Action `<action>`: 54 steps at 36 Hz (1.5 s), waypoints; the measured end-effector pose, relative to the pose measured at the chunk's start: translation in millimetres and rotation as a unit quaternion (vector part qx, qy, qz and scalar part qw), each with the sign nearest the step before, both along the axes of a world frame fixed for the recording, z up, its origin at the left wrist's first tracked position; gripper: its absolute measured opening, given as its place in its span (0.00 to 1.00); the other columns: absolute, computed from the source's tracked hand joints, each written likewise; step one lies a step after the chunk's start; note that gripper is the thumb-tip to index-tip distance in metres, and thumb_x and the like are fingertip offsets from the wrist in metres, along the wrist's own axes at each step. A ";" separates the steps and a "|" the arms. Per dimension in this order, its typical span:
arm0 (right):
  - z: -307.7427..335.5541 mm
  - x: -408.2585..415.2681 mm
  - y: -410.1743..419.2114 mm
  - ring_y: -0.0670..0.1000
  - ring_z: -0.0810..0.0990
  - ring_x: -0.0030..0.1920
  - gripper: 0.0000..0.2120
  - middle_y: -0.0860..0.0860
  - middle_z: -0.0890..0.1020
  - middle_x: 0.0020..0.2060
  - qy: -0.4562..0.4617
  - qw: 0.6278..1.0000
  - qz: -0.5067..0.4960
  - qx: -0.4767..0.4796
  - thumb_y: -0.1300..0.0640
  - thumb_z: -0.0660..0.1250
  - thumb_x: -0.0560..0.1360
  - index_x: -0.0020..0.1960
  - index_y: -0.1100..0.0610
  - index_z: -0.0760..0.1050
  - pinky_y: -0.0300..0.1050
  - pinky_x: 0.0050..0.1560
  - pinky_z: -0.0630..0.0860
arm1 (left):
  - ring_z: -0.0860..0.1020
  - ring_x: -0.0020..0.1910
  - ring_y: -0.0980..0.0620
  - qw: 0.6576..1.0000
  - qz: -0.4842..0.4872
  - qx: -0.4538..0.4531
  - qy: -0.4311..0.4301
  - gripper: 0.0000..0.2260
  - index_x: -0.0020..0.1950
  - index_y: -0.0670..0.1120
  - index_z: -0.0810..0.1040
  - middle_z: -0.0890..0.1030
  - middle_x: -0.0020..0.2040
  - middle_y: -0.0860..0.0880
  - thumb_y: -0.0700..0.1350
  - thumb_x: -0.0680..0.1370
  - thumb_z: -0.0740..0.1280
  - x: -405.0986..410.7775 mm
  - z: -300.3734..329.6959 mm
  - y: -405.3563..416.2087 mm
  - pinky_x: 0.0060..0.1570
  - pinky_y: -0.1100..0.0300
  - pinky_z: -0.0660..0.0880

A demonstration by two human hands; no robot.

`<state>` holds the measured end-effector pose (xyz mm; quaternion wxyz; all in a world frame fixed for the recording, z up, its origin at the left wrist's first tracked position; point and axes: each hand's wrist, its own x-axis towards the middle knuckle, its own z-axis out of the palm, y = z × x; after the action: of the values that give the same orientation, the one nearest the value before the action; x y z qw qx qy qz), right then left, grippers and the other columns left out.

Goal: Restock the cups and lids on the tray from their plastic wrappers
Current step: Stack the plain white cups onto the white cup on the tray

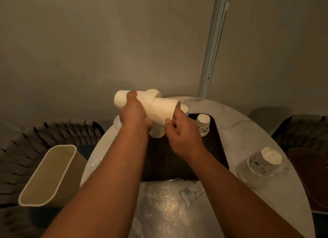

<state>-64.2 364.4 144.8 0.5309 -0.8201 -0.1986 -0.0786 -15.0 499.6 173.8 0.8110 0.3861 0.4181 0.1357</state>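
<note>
Gripping one white cup stack, left hand, right hand pinching its rim, two patterned stacks nearby.

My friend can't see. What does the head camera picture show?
Two hands hold a stack of white cups sideways above a dark tray: the left hand grips it, the right hand pinches its open end. Patterned cups stand on the tray.

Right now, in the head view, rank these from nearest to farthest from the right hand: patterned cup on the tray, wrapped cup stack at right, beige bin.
From the right hand:
1. Patterned paper cup, just right, on the dark tray.
2. Wrapped patterned cup stack, table's right edge.
3. Beige plastic bin, far left.
</note>
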 end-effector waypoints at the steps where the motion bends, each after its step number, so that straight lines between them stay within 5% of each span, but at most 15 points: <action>1: -2.5 -1.8 -3.4 0.44 0.78 0.49 0.14 0.53 0.82 0.54 0.011 1.000 -0.002 0.010 0.58 0.62 0.81 0.66 0.59 0.72 0.49 0.49 0.81 | 0.83 0.43 0.42 1.000 0.011 0.008 0.002 0.20 0.58 0.47 0.74 0.83 0.50 0.45 0.56 0.72 0.72 1.2 1.8 9.9 0.39 0.43 0.82; 4: -10.0 -4.8 -7.3 0.40 0.76 0.54 0.15 0.46 0.78 0.55 0.058 0.996 -0.011 0.072 0.59 0.61 0.81 0.67 0.55 0.71 0.40 0.54 0.78 | 0.83 0.45 0.46 0.999 0.002 0.048 -0.008 0.23 0.61 0.47 0.72 0.82 0.51 0.47 0.57 0.73 0.73 1.4 8.1 24.5 0.38 0.47 0.82; 10: -16.4 -3.9 -0.7 0.46 0.79 0.56 0.13 0.41 0.79 0.51 0.210 0.934 -0.041 0.286 0.61 0.59 0.82 0.52 0.42 0.73 0.51 0.60 0.78 | 0.82 0.47 0.49 0.978 -0.014 0.194 -0.072 0.25 0.62 0.47 0.71 0.81 0.52 0.48 0.57 0.72 0.74 7.8 18.7 15.7 0.48 0.47 0.82; 17: -28.5 12.4 -12.5 0.53 0.81 0.51 0.08 0.56 0.80 0.54 0.372 0.701 -0.145 0.590 0.64 0.59 0.80 0.56 0.56 0.73 0.47 0.43 0.78 | 0.77 0.58 0.52 0.868 -0.074 0.478 -0.114 0.35 0.69 0.47 0.65 0.76 0.61 0.51 0.54 0.69 0.77 35.5 27.1 34.4 0.59 0.52 0.76; 21: -31.7 18.6 -16.2 0.53 0.82 0.49 0.15 0.56 0.81 0.53 0.390 0.637 -0.140 0.650 0.62 0.58 0.81 0.67 0.61 0.70 0.48 0.40 0.78 | 0.75 0.57 0.51 0.841 -0.130 0.518 -0.082 0.35 0.70 0.47 0.65 0.74 0.59 0.52 0.51 0.68 0.79 46.6 10.6 29.7 0.59 0.53 0.75; 31: -38.2 23.2 -21.8 0.55 0.81 0.50 0.08 0.58 0.81 0.52 0.412 0.623 -0.125 0.653 0.62 0.59 0.81 0.59 0.61 0.72 0.50 0.43 0.77 | 0.73 0.63 0.47 0.818 -0.201 0.540 -0.002 0.38 0.71 0.46 0.64 0.74 0.66 0.47 0.48 0.67 0.80 51.1 -29.0 18.1 0.56 0.58 0.70; 39: -41.9 22.2 -19.3 0.54 0.84 0.45 0.09 0.57 0.83 0.49 0.409 0.634 -0.102 0.648 0.62 0.61 0.81 0.60 0.61 0.72 0.50 0.42 0.81 | 0.71 0.67 0.42 0.825 -0.255 0.500 0.074 0.42 0.73 0.44 0.61 0.71 0.69 0.43 0.45 0.66 0.81 43.9 -34.8 13.9 0.63 0.50 0.70; 41: -41.5 22.2 -18.4 0.53 0.86 0.42 0.07 0.57 0.83 0.48 0.405 0.636 -0.091 0.651 0.62 0.62 0.80 0.58 0.61 0.73 0.50 0.42 0.83 | 0.69 0.69 0.45 0.840 -0.194 0.504 0.047 0.43 0.75 0.44 0.60 0.69 0.71 0.44 0.50 0.67 0.80 38.5 -26.5 11.9 0.66 0.52 0.69; 45: -35.4 22.9 -16.1 0.53 0.86 0.43 0.06 0.58 0.84 0.48 0.395 0.646 -0.063 0.650 0.62 0.62 0.80 0.56 0.60 0.74 0.51 0.47 0.82 | 0.74 0.63 0.50 0.848 -0.043 0.523 -0.078 0.29 0.69 0.45 0.69 0.74 0.65 0.48 0.56 0.74 0.73 10.2 -7.3 -8.9 0.65 0.55 0.71; 49: -22.7 22.7 -9.1 0.54 0.84 0.49 0.11 0.58 0.83 0.50 0.382 0.662 -0.024 0.644 0.61 0.61 0.80 0.61 0.61 0.73 0.51 0.55 0.80 | 0.77 0.60 0.52 0.881 -0.157 0.432 -0.113 0.33 0.67 0.50 0.69 0.76 0.62 0.50 0.60 0.67 0.76 -11.1 -9.0 -28.4 0.61 0.52 0.76; 54: -15.8 23.3 1.2 0.54 0.84 0.53 0.16 0.59 0.83 0.56 0.380 0.681 0.007 0.626 0.58 0.63 0.79 0.66 0.60 0.72 0.48 0.52 0.81 | 0.79 0.56 0.53 0.874 -0.247 0.397 -0.131 0.32 0.64 0.52 0.68 0.79 0.57 0.53 0.53 0.65 0.79 -20.9 -12.7 -31.8 0.58 0.47 0.78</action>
<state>-40.9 365.7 129.0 0.9509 -0.2547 0.1103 0.1372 -35.9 467.7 161.1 0.6439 0.7449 0.1107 0.1350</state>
